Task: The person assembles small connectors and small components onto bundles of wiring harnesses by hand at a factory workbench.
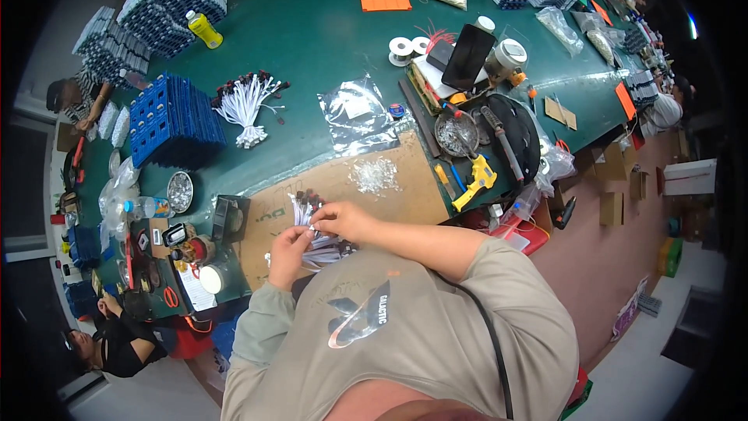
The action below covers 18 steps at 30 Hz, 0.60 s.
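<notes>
Over the near edge of a cardboard sheet [421,179], my left hand [290,256] and my right hand [343,221] meet, fingertips pinched together. Between them is a small white piece [312,228], too small to make out its kind. A bundle of white cables [321,253] lies beneath and beside my hands, partly hidden by them; dark and reddish ends of it show just beyond my fingers. Farther along the cardboard is a loose pile of small translucent white pieces [374,176], apart from both hands.
Left of the cardboard are a dark box [231,218], a metal bowl [180,192] and blue stacked trays [171,125]. Another white cable bundle [245,109] lies beyond. To the right are a yellow glue gun [477,184], a soldering iron [502,140] and a phone [470,57]. Other people sit around the table.
</notes>
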{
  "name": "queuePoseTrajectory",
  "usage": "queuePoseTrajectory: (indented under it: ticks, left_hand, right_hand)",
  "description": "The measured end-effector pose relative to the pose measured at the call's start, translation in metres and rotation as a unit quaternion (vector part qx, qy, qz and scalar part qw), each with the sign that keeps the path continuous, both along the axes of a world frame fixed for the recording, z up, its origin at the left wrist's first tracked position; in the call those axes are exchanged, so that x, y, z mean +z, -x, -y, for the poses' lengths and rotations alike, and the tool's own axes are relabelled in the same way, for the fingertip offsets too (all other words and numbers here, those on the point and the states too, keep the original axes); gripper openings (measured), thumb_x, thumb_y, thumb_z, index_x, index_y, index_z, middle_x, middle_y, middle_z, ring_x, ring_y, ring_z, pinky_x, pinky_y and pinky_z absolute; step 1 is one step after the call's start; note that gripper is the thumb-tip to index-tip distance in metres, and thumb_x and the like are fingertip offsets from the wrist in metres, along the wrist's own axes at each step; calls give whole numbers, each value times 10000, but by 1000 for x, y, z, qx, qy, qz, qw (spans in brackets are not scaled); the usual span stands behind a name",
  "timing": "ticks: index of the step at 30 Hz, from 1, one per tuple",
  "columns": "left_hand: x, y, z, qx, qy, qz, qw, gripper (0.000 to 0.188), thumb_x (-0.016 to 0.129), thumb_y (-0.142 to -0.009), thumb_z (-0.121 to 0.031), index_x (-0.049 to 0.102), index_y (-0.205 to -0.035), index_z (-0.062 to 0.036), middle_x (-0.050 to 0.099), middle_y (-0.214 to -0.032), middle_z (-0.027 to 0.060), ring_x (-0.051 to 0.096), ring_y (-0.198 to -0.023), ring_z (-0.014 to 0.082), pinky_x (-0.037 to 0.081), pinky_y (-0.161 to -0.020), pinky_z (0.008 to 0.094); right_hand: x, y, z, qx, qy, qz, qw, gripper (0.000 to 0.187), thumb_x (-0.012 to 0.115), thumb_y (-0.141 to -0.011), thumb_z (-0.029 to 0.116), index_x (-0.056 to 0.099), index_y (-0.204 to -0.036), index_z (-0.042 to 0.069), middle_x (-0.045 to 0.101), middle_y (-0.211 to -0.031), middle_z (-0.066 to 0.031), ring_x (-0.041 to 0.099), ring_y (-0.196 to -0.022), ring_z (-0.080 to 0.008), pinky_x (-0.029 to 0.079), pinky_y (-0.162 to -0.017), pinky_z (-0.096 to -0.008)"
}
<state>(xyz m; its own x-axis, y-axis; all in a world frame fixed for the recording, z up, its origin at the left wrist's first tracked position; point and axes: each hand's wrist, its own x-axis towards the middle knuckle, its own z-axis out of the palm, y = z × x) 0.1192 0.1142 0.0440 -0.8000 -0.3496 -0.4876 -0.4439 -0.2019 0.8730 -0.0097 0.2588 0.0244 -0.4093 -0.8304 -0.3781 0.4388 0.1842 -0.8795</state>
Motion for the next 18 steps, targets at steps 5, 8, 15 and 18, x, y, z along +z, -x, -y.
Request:
queuePoseTrajectory:
  ticks: [5, 8, 15, 18]
  left_hand:
    - [-5, -2, 4, -14, 18, 1, 1000, 127, 635, -885, -105, 647, -938, 9, 613, -765, 0, 532, -679, 75, 424, -623, 221]
    - [-6, -5, 6, -25, 37, 12, 999, 134, 643, -881, -114, 650, -937, 7, 619, -776, -5, 533, -691, 70, 424, -629, 218]
    - [-1, 4, 5, -36, 28, 20, 999, 117, 611, -893, -89, 636, -936, 17, 589, -743, -3, 518, -659, 81, 408, -624, 216]
    - [-5, 0, 9, -19, 51, 7, 999, 120, 590, -907, -95, 622, -943, 15, 599, -759, 18, 531, -660, 94, 416, -640, 229]
  right_hand:
    - [0, -1, 0, 21, -32, -137, 990, 167, 664, -859, 155, 683, -988, 52, 645, -830, -37, 600, -769, -121, 490, -708, -282]
    - [-4, -2, 3, 23, -19, -222, 975, 198, 672, -823, 216, 692, -961, 76, 666, -888, -105, 636, -851, -227, 497, -770, -348]
    - [-6, 8, 0, -17, -8, -156, 988, 209, 624, -850, 214, 663, -996, 70, 666, -927, -130, 636, -885, -260, 493, -792, -376]
    - [46, 61, -31, -66, -83, -366, 924, 249, 577, -890, 236, 640, -1033, 42, 661, -1018, -145, 628, -944, -256, 483, -854, -366]
